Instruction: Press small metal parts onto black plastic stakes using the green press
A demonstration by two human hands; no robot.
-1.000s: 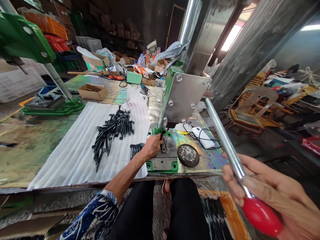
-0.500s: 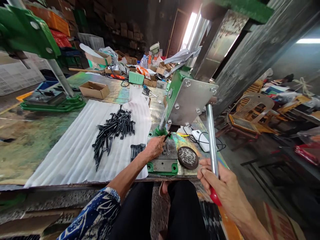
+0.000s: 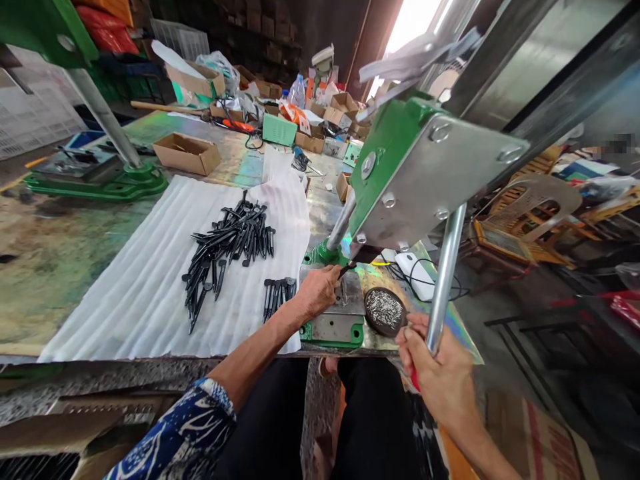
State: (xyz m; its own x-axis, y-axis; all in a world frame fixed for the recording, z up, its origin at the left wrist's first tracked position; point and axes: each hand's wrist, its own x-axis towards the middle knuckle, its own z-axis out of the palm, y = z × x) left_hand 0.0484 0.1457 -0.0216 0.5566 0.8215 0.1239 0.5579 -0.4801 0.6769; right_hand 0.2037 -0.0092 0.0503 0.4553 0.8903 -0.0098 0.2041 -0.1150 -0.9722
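My left hand [image 3: 320, 291] pinches a small black plastic piece [image 3: 347, 268] over the metal base plate [image 3: 353, 299] of a green hand press [image 3: 385, 160]. The piece's far end is under the press head; its exact seating is hidden. My right hand [image 3: 443, 370] is wrapped round the press's steel lever [image 3: 447, 273], near its red knob [image 3: 415, 380]. Small silver metal pins [image 3: 385, 310] fill a round dark dish [image 3: 369, 321] right of the base. A short row of black pieces [image 3: 278, 297] lies beside my left forearm.
A heap of black plastic stakes [image 3: 235, 233] lies on white foam sheeting [image 3: 135, 267]. A second green press [image 3: 95, 180] stands at the left, near an open cardboard box [image 3: 186, 153]. Behind the dish are a white power strip [image 3: 417, 273] and black cables. Clutter fills the table's back.
The view has shifted, and the press head looks larger and further right. The lever's lower end tilts more to the left, with my right hand still on it. My left hand keeps its hold.
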